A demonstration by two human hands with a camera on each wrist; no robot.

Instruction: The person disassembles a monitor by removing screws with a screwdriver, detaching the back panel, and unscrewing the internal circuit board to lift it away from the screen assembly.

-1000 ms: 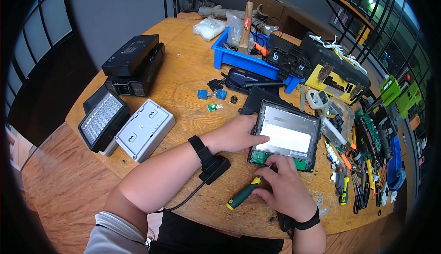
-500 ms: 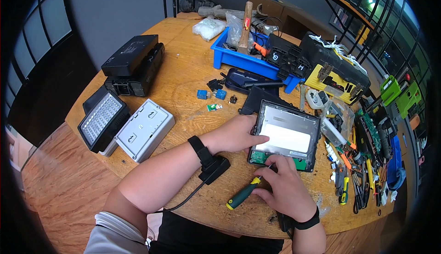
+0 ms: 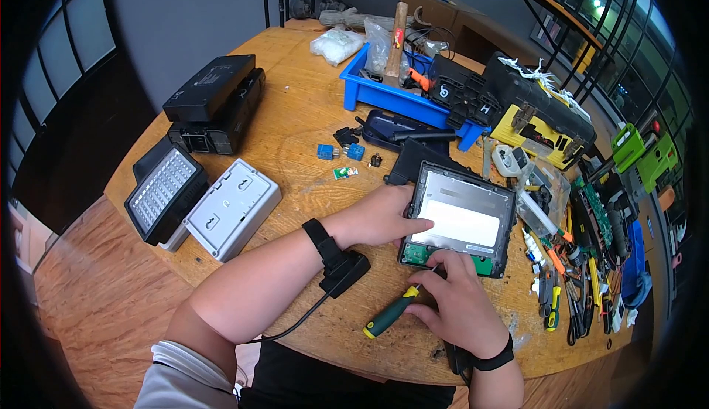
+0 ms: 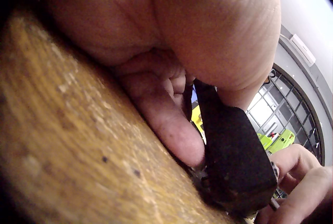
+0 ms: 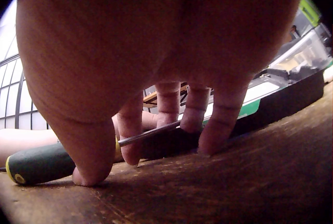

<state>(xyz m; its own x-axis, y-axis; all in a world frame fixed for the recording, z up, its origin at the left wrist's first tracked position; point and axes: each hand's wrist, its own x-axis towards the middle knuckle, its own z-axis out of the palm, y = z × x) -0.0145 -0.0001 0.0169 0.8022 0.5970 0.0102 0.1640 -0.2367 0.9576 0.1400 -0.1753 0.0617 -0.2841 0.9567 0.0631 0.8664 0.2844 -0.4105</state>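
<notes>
A black-framed display unit [image 3: 509, 235] lies opened on the wooden table, showing a silvery panel [image 3: 461, 220] and a green circuit board strip [image 3: 484, 264]. My left hand [image 3: 375, 215] grips its left edge, thumb on the panel and the other fingers curled at its side in the left wrist view. With thumb and index finger my right hand [image 3: 461, 302] pinches a green-and-yellow screwdriver [image 3: 388, 317] near its collar. The screwdriver's shaft [image 5: 151, 133] runs low beneath the fingers toward the board; its tip is hidden. The remaining right fingertips reach down by the unit's near edge.
At the left stand a white box [image 3: 233, 206], an LED lamp [image 3: 166, 195] and stacked black units [image 3: 214, 102]. Behind is a blue tray [image 3: 399, 99] with a hammer [image 3: 396, 43]. Tools, including yellow-handled pliers [image 3: 594, 280], crowd the right side. Small blue parts [image 3: 354, 152] lie beyond the left hand.
</notes>
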